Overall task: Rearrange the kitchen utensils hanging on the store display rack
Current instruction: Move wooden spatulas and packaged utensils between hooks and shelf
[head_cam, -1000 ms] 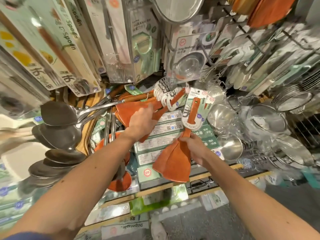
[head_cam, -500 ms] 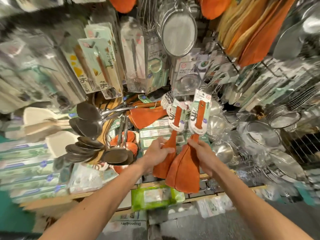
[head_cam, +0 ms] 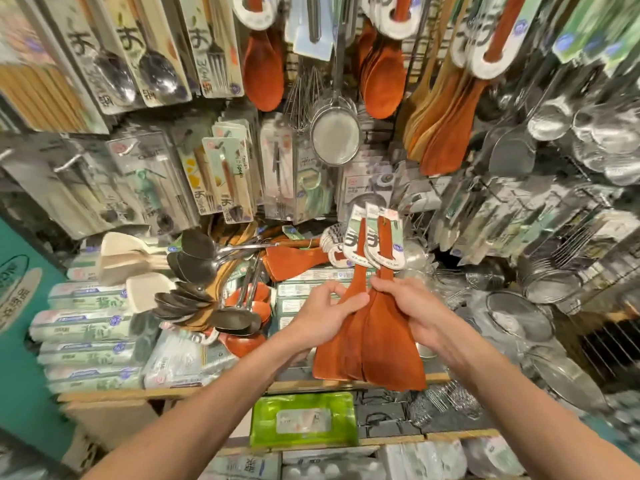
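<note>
The left grip (head_cam: 325, 313) and right grip (head_cam: 412, 306) cover the necks of the wooden spatulas (head_cam: 374, 351), so I cannot count the blades stacked there. The print on their label cards (head_cam: 375, 242) is too small for me to read. The top edge cuts off the handles of the hanging orange spoons (head_cam: 263, 71), and the steel strainers (head_cam: 554, 282) at the right smear into blur.

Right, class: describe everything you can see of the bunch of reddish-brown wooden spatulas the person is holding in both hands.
The wooden spatulas are reddish-brown, flat and overlapped, with broad blades fanning out downward and narrow handles pointing up. White-and-green card labels wrap the handles. The left hand pinches the left blade's edge, and the right hand grips the necks. How many spatulas there are is unclear.
</note>
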Demonstrator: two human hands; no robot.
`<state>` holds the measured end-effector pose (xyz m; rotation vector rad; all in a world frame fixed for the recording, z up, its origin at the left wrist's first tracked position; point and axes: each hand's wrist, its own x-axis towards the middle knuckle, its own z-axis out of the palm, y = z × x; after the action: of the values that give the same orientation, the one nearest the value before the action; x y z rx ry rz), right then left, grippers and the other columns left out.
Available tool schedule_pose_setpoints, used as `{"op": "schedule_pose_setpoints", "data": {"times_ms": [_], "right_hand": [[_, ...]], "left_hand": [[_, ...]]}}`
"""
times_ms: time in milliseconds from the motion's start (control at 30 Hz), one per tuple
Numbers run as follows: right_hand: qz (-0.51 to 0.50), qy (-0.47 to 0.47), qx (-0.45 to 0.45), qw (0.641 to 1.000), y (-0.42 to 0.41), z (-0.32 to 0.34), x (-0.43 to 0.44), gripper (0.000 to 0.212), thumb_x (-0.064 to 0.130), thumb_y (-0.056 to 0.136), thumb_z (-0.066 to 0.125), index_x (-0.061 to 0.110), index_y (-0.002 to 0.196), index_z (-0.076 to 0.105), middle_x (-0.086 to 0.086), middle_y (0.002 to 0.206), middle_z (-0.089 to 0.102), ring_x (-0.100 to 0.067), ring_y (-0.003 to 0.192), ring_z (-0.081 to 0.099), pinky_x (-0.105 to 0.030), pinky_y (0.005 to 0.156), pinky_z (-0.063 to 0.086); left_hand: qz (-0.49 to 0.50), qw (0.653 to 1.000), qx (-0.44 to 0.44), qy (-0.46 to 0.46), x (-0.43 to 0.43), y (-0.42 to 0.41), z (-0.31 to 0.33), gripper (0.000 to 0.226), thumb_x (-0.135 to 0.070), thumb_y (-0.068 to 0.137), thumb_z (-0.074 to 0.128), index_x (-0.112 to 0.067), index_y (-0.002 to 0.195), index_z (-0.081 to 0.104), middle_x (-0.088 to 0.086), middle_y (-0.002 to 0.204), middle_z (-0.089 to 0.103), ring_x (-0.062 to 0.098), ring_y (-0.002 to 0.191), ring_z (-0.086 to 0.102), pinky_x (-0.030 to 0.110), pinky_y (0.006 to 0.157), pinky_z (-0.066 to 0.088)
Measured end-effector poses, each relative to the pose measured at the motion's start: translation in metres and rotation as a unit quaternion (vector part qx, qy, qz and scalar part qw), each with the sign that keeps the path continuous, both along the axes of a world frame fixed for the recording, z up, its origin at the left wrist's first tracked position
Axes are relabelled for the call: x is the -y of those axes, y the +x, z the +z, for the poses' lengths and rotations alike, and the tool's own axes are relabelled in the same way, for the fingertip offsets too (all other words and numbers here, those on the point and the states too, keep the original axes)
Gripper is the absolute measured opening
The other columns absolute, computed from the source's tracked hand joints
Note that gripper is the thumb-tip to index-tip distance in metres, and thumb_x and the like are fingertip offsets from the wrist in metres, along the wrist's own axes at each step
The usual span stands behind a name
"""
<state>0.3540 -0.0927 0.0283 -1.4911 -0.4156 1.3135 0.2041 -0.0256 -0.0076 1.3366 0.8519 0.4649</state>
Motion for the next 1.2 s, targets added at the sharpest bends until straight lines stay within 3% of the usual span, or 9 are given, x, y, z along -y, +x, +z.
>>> {"op": "schedule_pose_setpoints", "data": {"times_ms": [167,267,433,533,633,800,1000,1067,1200], "right_hand": [[0.055,0.001,0.038,0.998,0.019,0.021,0.025,0.021,0.011,0.092,0.067,-0.002,0.107,0.072,-0.019,0.103,0.075,-0.034,0.101,0.071,-0.046,0.094,0.055],[0.091,0.036,0.086,0.991,0.039,0.044,0.038,0.022,0.014,0.092,0.066,-0.002,0.107,0.073,-0.021,0.104,0.074,-0.037,0.103,0.069,-0.047,0.096,0.054],[0.126,0.114,0.140,0.976,0.082,0.084,0.059,0.016,0.011,0.092,0.065,0.000,0.099,0.074,-0.016,0.087,0.076,-0.019,0.069,0.071,-0.025,0.062,0.058],[0.124,0.146,0.169,0.967,0.109,0.099,0.066,0.016,0.009,0.092,0.065,0.001,0.102,0.075,-0.017,0.091,0.076,-0.021,0.076,0.071,-0.026,0.067,0.057],[0.113,0.183,0.193,0.957,0.134,0.115,0.071,0.021,0.010,0.091,0.066,-0.010,0.095,0.071,-0.019,0.085,0.073,-0.025,0.073,0.067,-0.024,0.061,0.053],[0.089,0.238,0.227,0.940,0.158,0.137,0.074,0.016,0.004,0.091,0.064,0.003,0.076,0.068,-0.011,0.068,0.071,-0.019,0.060,0.065,-0.026,0.057,0.051],[0.082,0.282,0.268,0.917,0.176,0.155,0.070,0.011,0.006,0.091,0.065,0.011,0.088,0.075,-0.006,0.084,0.077,-0.013,0.074,0.071,-0.022,0.065,0.054],[0.062,0.289,0.276,0.915,0.181,0.161,0.067,0.011,0.005,0.092,0.064,0.009,0.090,0.074,-0.009,0.083,0.076,-0.013,0.073,0.069,-0.024,0.068,0.053],[0.013,0.291,0.269,0.918,0.194,0.173,0.060,0.009,0.005,0.094,0.062,0.001,0.093,0.070,-0.017,0.076,0.071,-0.020,0.066,0.064,-0.028,0.064,0.051]], "left_hand": [[-0.005,1.000,-0.013,0.026,0.024,0.020,0.027,0.042,-0.036,0.079,0.081,-0.016,0.065,0.046,-0.004,0.063,0.066,0.017,0.065,0.062,0.027,0.061,0.046],[-0.010,0.999,0.017,0.048,0.039,0.040,0.047,0.034,-0.030,0.091,0.071,0.002,0.086,0.063,0.005,0.087,0.076,0.018,0.081,0.070,0.033,0.076,0.052],[0.026,0.992,0.079,0.093,0.066,0.086,0.075,0.028,-0.022,0.092,0.071,-0.021,0.118,0.061,0.001,0.112,0.074,0.015,0.106,0.069,0.031,0.095,0.054],[0.061,0.984,0.068,0.152,0.076,0.115,0.088,0.029,-0.033,0.088,0.071,-0.028,0.116,0.061,0.000,0.112,0.072,0.017,0.108,0.068,0.035,0.096,0.053],[0.085,0.979,0.076,0.171,0.087,0.139,0.109,0.018,-0.040,0.100,0.054,-0.028,0.102,0.067,-0.007,0.097,0.073,0.013,0.094,0.069,0.028,0.082,0.054],[0.149,0.969,0.057,0.191,0.090,0.173,0.141,0.060,-0.056,0.102,0.036,-0.020,0.070,0.073,0.000,0.070,0.070,0.016,0.067,0.063,0.031,0.069,0.046],[0.176,0.957,0.093,0.210,0.082,0.196,0.178,0.043,-0.038,0.104,0.047,-0.007,0.085,0.068,0.002,0.061,0.069,0.007,0.052,0.063,0.020,0.054,0.047],[0.185,0.953,0.154,0.182,0.076,0.202,0.185,0.017,-0.023,0.100,0.058,-0.007,0.106,0.061,0.000,0.071,0.072,0.009,0.055,0.066,0.023,0.053,0.053],[0.188,0.953,0.157,0.179,0.058,0.207,0.192,0.029,-0.010,0.093,0.064,-0.022,0.113,0.047,0.013,0.101,0.068,0.016,0.067,0.067,0.030,0.056,0.056]]}}
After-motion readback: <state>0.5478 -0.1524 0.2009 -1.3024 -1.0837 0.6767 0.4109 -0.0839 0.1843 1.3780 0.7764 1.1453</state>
